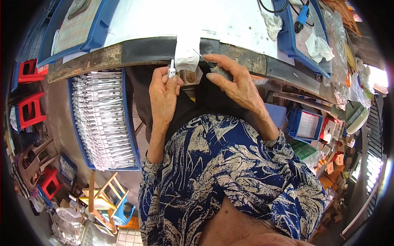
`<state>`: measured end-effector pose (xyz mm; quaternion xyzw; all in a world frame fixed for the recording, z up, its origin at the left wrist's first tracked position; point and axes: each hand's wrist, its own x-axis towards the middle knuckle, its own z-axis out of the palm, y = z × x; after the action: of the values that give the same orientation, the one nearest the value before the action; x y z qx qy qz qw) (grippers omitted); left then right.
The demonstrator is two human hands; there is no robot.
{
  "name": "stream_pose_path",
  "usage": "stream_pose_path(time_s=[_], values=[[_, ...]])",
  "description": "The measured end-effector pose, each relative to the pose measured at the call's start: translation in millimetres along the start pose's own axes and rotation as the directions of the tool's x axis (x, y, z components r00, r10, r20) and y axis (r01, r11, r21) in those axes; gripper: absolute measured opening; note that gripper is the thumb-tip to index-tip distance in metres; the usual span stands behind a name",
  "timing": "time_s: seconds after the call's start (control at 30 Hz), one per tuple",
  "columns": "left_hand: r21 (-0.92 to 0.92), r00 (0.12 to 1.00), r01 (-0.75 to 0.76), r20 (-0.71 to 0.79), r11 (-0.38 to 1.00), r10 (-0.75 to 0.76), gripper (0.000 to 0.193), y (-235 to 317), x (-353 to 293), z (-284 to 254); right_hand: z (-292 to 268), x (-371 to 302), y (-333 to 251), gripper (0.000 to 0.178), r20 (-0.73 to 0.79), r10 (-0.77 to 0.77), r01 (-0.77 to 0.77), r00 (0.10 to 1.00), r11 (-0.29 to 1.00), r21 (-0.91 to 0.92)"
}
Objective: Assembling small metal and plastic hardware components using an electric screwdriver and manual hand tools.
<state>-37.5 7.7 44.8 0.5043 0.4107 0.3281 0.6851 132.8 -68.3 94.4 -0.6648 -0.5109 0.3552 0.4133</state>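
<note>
My left hand (165,92) is closed on a small white plastic piece with dark holes (171,73), which stands upright between thumb and fingers at the table's front edge. My right hand (238,82) pinches a thin, pointed metal tool (198,53) with a dark grip, its tip slanting up and to the left. Between the two hands a white cloth or paper strip (187,49) hangs over the edge, crumpled at its lower end. Just below it sits a brown metal plate with a slot (188,77).
At left a blue crate (133,143) holds rows of white-headed metal pieces. Blue trays stand at the table's left (95,35) and right (283,41); a blue electric screwdriver (302,18) lies in the right one. Red stools (32,110) and a wooden chair (102,197) are at left.
</note>
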Motion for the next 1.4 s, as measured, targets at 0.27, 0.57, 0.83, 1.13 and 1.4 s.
stream_pose_path(time_s=[0.27, 0.57, 0.83, 1.13, 1.4], values=[[0.074, 0.999, -0.026, 0.021, 0.997, 0.024, 0.016, 17.7, -4.2, 4.5, 6.7, -3.2, 9.9, 0.033, 0.015, 0.017, -0.017, 1.0, 1.0, 0.005], [-0.001, 0.985, 0.062, 0.159, 0.998, -0.061, 0.021, 20.2, 12.6, 17.3, 9.0, -2.9, 16.6, 0.033, -0.005, -0.002, 0.002, 1.0, 1.0, 0.028], [0.041, 0.984, 0.12, 0.129, 0.992, -0.124, 0.019, 14.9, 13.3, 16.6, 5.4, -2.5, 14.7, 0.032, 0.034, 0.137, -0.14, 0.99, 0.986, 0.088], [-0.022, 0.987, 0.12, 0.112, 0.993, -0.116, 0.015, 4.4, 14.4, 18.1, 6.3, -1.5, 19.0, 0.032, 0.041, 0.162, -0.165, 0.986, 0.982, 0.092], [0.11, 0.996, 0.066, 0.058, 0.992, -0.073, 0.013, 4.5, 13.7, 22.2, 4.3, -8.1, 9.9, 0.029, 0.006, 0.046, -0.046, 0.999, 0.998, 0.049]])
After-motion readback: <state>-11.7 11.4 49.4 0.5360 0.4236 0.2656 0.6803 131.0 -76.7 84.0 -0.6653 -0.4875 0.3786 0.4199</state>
